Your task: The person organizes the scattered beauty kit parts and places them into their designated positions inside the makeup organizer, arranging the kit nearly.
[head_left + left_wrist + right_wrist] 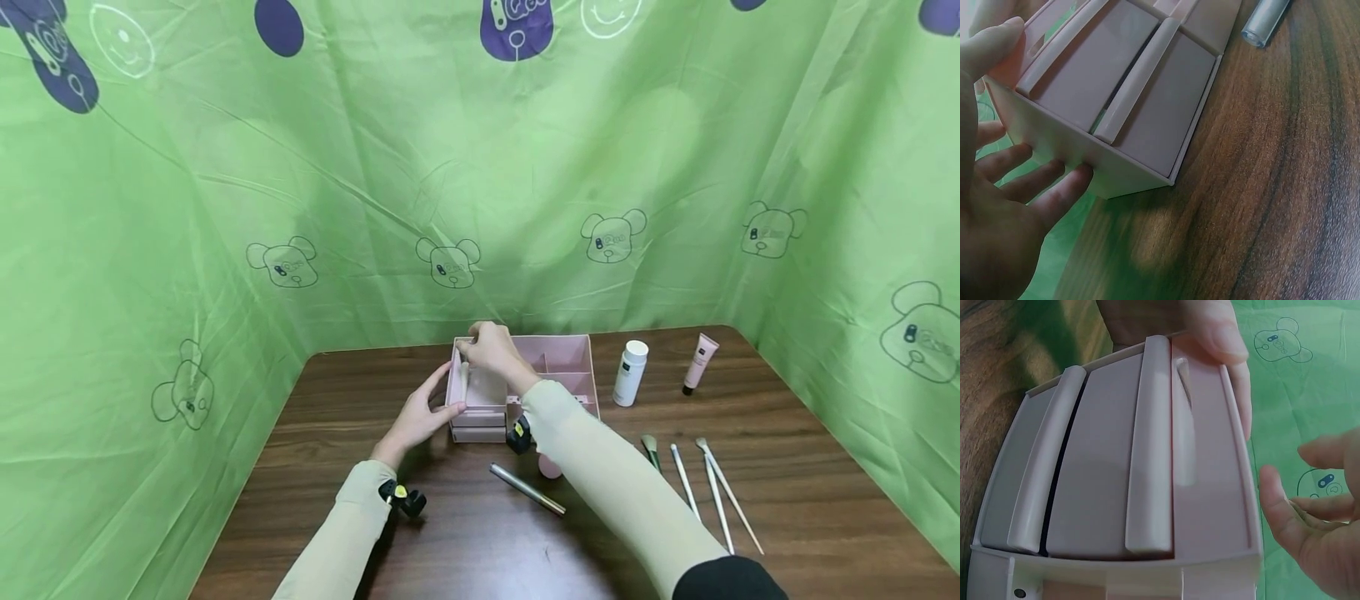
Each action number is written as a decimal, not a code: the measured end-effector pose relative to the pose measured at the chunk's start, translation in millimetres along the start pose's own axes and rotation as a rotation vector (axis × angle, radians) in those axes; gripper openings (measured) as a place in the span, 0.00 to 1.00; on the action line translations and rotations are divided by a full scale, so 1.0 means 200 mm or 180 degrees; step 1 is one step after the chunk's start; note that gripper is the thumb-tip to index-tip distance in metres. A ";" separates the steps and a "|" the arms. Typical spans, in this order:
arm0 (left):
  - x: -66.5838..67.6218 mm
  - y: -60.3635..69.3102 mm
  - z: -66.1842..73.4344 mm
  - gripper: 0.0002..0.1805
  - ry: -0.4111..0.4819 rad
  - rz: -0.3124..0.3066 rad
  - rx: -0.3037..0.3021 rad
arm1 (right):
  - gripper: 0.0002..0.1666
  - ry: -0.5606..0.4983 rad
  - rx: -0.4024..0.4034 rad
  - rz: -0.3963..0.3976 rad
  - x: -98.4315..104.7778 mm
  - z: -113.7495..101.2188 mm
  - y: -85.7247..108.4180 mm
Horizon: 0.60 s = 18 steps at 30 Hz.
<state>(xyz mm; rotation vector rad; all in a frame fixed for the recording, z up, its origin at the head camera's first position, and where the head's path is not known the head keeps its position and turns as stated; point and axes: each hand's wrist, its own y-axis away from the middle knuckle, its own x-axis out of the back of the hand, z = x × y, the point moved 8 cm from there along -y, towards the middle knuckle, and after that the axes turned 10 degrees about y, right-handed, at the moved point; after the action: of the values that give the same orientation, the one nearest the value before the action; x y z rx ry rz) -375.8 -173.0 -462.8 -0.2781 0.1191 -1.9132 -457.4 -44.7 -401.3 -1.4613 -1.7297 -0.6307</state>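
Observation:
A pink cosmetic organizer [555, 346] stands toward the back of the table, with drawers stacked at its left. My left hand [416, 417] steadies its left front corner: in the left wrist view the thumb lies on the upper edge and the spread, fairly straight fingers touch the side wall. Over the rear of the upper left tray is my right hand [497, 350]. The right wrist view shows the right hand's thumb and fingers [1279, 494] apart, with nothing visible between them. Inside that tray lies a slim white tube-like item [1185, 425].
A silver cylindrical tube [527, 489] and a round pink item [550, 467] lie before the organizer. To its right stand a white bottle [631, 373] and a pink squeeze tube [701, 364]. Several makeup brushes [716, 500] lie at the front right. Green fabric [525, 275] hangs behind.

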 end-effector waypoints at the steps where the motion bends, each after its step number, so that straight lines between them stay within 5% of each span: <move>1: 0.00 0.00 0.00 0.46 -0.0005 0.0002 0.0002 | 0.29 0.0066 0.0012 0.0017 0.01 0.00 0.00; 18: 0.00 0.00 0.01 0.46 -0.0018 -0.0030 0.0046 | 0.30 0.0092 0.0161 0.0049 0.05 0.00 0.03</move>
<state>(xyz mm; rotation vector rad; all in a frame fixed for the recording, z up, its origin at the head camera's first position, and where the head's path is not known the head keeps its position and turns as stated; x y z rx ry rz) -375.3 -173.0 -460.0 -0.2746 0.1002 -1.9219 -451.5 -37.5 -394.1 -1.4227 -1.6986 -0.5929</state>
